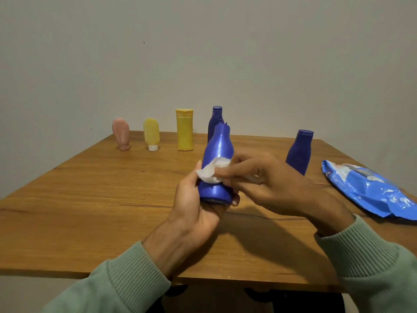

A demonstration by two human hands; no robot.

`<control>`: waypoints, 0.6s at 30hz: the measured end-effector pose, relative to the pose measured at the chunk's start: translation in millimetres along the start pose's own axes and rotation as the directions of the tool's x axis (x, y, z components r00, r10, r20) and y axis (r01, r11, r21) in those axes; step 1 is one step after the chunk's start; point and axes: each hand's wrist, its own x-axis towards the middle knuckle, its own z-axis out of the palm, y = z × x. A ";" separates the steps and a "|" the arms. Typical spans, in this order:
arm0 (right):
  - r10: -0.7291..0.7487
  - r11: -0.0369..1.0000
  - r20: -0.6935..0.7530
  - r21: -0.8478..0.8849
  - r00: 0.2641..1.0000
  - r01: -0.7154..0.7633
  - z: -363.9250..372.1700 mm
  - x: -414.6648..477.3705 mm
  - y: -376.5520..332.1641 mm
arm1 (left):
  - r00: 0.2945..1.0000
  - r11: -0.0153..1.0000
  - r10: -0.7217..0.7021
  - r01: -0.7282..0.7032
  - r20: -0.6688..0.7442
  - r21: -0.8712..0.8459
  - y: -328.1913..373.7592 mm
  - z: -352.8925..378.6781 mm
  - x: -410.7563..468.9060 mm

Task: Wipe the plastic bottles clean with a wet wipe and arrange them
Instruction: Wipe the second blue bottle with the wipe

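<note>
Blue bottle (217,150) is being gripped low by the left hand (194,208), a wet wipe (212,171) being pinched against it by the right hand (277,186).

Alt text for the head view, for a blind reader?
The left hand holds a blue bottle above a wooden table while the right hand presses a white wipe on it. Five more bottles stand behind; a blue wipe pack lies right.
</note>
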 end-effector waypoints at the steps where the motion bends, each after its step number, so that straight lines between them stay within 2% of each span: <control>1: 0.000 1.000 0.045 0.012 0.999 -0.001 0.1 0.0 -1.5 | 1.000 1.000 -0.005 0.005 -0.012 -0.002 -0.3 -0.6 0.4; 3: 0.028 0.999 0.064 0.041 0.998 -0.030 1.9 0.6 -1.5 | 0.999 1.000 -0.018 0.018 -0.029 0.000 -0.6 -2.3 1.2; 7: 0.094 0.994 -0.231 0.075 0.968 -0.079 12.9 2.3 1.9 | 0.997 0.999 0.032 -0.029 -0.063 0.041 -1.1 -2.1 4.5; 8: 0.113 0.992 -0.265 0.086 0.957 -0.093 16.5 3.5 1.3 | 0.997 0.999 0.036 -0.033 -0.075 0.032 -0.4 -1.4 5.5; 10: 0.133 0.987 -0.235 0.122 0.963 -0.106 21.1 4.7 -1.0 | 0.994 0.999 0.038 -0.039 -0.100 -0.002 1.9 -1.8 7.9; 13: 0.134 0.976 -0.066 0.182 0.989 -0.120 20.2 5.2 -3.8 | 0.988 0.998 0.030 -0.038 -0.151 -0.052 5.6 -3.4 9.9; 14: 0.138 0.972 -0.052 0.197 0.989 -0.125 20.7 5.0 -3.9 | 0.986 0.998 0.025 -0.035 -0.164 -0.059 6.4 -2.7 10.1; 15: 0.144 0.972 -0.087 0.201 0.986 -0.124 22.2 4.7 -3.6 | 0.985 0.998 0.029 -0.039 -0.167 -0.054 6.8 -2.4 10.6; 18: 0.174 0.979 -0.339 0.160 0.924 -0.126 31.4 5.1 -2.7 | 0.986 0.997 0.070 -0.074 -0.152 -0.016 5.9 -1.2 13.2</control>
